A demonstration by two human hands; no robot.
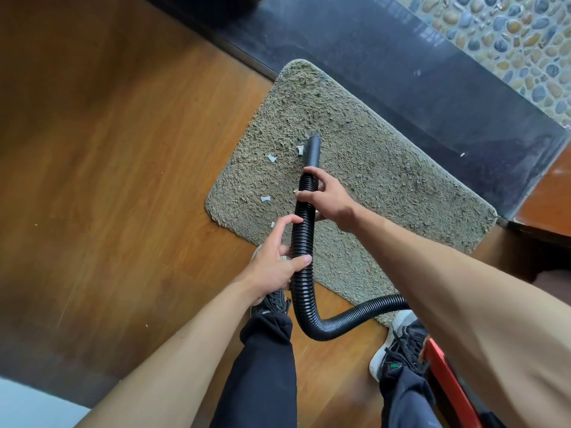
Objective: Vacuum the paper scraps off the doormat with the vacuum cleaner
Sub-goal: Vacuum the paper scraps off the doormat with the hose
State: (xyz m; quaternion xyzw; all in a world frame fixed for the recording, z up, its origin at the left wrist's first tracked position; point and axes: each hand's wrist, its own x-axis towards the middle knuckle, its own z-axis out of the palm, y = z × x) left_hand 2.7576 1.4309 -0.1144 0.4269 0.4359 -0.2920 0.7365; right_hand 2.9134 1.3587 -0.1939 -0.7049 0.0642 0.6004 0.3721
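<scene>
A shaggy grey-green doormat (370, 168) lies on the wooden floor. Several white paper scraps sit on its left part: one (271, 157) left of the nozzle, one (299, 150) right beside the nozzle, one (265, 198) lower down, one (272, 224) at the mat's edge. A black ribbed vacuum hose (304, 273) ends in a smooth black nozzle (313, 152) whose tip touches the mat. My right hand (324, 199) grips the hose just behind the nozzle. My left hand (275, 261) holds the hose lower down, thumb and fingers around it.
A dark stone threshold (417, 72) runs along the mat's far side, with pebble flooring (509, 35) beyond. My two shoes (398, 344) stand at the mat's near edge. A red vacuum body (445, 375) sits at the lower right. Wooden floor (108, 149) spreads left.
</scene>
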